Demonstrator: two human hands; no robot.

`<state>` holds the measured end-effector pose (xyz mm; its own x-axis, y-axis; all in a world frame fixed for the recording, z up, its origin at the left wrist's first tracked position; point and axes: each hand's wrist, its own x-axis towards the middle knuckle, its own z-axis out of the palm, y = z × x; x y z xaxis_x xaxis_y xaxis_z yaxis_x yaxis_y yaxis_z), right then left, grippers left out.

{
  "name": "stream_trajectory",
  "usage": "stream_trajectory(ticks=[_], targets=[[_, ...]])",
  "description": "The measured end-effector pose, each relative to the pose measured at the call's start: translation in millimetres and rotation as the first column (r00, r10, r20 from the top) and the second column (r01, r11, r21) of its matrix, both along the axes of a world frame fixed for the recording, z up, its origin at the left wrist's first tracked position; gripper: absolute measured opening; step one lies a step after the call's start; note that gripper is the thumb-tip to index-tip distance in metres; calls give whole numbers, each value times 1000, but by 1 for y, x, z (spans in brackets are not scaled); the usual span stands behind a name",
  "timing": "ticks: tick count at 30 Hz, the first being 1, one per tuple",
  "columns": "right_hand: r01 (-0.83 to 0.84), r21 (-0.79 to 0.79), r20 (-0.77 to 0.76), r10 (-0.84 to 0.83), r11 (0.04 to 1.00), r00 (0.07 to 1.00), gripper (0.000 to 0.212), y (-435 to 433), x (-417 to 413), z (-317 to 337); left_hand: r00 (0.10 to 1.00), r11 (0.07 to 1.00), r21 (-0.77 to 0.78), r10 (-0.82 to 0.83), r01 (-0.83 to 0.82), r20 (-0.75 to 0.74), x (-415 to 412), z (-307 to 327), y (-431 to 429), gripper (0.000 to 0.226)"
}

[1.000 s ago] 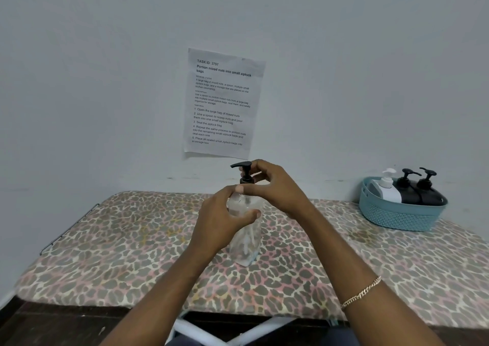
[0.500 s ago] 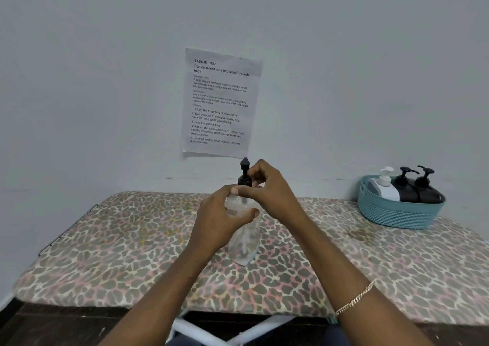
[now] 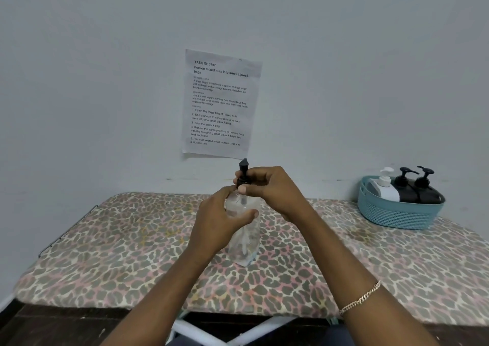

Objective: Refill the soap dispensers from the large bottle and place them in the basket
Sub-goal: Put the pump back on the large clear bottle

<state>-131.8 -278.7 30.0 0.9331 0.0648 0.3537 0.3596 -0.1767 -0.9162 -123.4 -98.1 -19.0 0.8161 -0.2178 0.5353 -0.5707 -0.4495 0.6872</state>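
**At the middle of the table: both hands on one clear dispenser**

On the leopard-print padded table top (image 3: 105, 253), near its centre, a clear plastic dispenser bottle (image 3: 244, 242) stands upright with its base on the cloth. The left hand (image 3: 219, 224) is wrapped around the bottle's upper body, with the thumb lying across the front. The right hand (image 3: 275, 190) reaches in from the other side. Its thumb and curled fingers pinch the collar of the black pump head (image 3: 243, 169), which sits on the bottle's neck. The nozzle points almost straight at the camera. The dip tube shows through the clear wall, but the level of the liquid inside cannot be read.

At the far right edge of the table, well apart from the hands, sits a teal perforated plastic basket (image 3: 397, 217). It holds a white pump dispenser (image 3: 385, 188) and two black pump dispensers (image 3: 415, 190) side by side, the white one on the left.

A thin gold chain bracelet (image 3: 361, 298) circles the right wrist. A printed paper sheet (image 3: 221, 104) hangs on the pale grey wall (image 3: 92, 81) straight behind the bottle.
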Motion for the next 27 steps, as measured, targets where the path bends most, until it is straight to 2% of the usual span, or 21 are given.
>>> stream_trajectory(ticks=[6, 12, 16, 21, 27], targets=[[56, 157, -1, -56, 986, 998, 31, 10, -4, -7, 1000, 1000, -9, 19, -19, -8, 0, -1, -1, 60], [208, 217, 53, -224, 954, 973, 29, 27, -11, -17, 999, 999, 0, 42, -42, -15, -1, -3, -5, 60], [274, 217, 85, -298, 937, 951, 31, 35, -14, -20, 999, 999, -33, 27, -28, -23, -4, -1, -7, 68], [246, 203, 95, -269, 948, 958, 33, 30, -19, -17, 998, 999, -7, 51, -51, -31, -6, -2, -6, 72], [262, 139, 108, -278, 955, 954, 22, 27, -23, -17, 997, 999, 25, 26, -24, -70, -9, -5, -5, 83]])
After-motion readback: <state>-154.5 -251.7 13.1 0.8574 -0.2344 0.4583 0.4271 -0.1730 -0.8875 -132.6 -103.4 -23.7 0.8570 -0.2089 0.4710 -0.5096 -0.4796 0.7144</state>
